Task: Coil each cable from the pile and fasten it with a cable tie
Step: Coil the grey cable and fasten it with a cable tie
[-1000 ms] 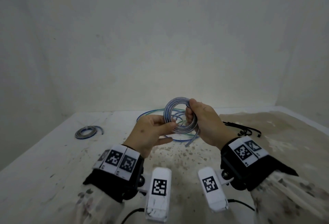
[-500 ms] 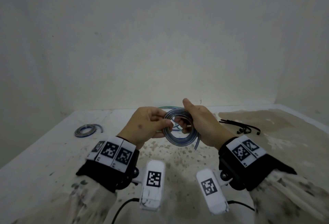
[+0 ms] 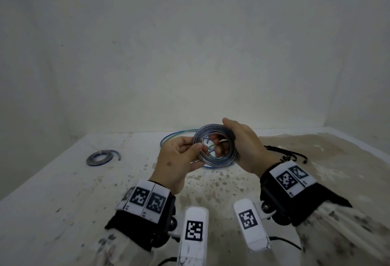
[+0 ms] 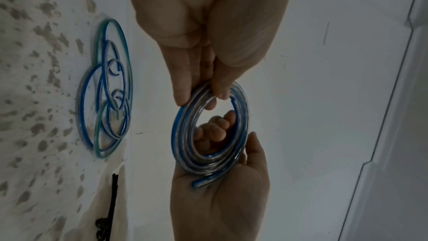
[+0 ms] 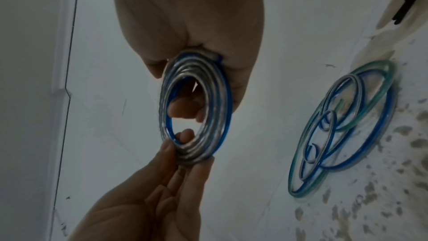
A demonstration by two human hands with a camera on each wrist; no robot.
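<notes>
A coil of clear-and-blue cable (image 3: 211,128) is held upright above the table between both hands. My left hand (image 3: 198,149) pinches its left side between thumb and fingers (image 4: 183,96). My right hand (image 3: 234,139) grips the right side, thumb on top and fingers (image 4: 215,131) curled through the ring; the cable's cut end lies in that palm. The right wrist view shows the same coil (image 5: 217,107) between the two grips. Loose blue and green cable loops (image 3: 175,136) (image 4: 104,89) (image 5: 342,125) lie on the table behind. Black cable ties (image 3: 293,154) (image 4: 113,199) lie to the right.
A finished small coil (image 3: 99,158) lies at the far left of the stained white table (image 3: 63,191). Plain white walls close in the back and both sides. A brownish cloth patch (image 3: 337,160) covers the table's right part under the ties.
The tail that hung below the coil has been drawn into the ring. The coil now faces me more squarely, and my left hand pinches its left side.
</notes>
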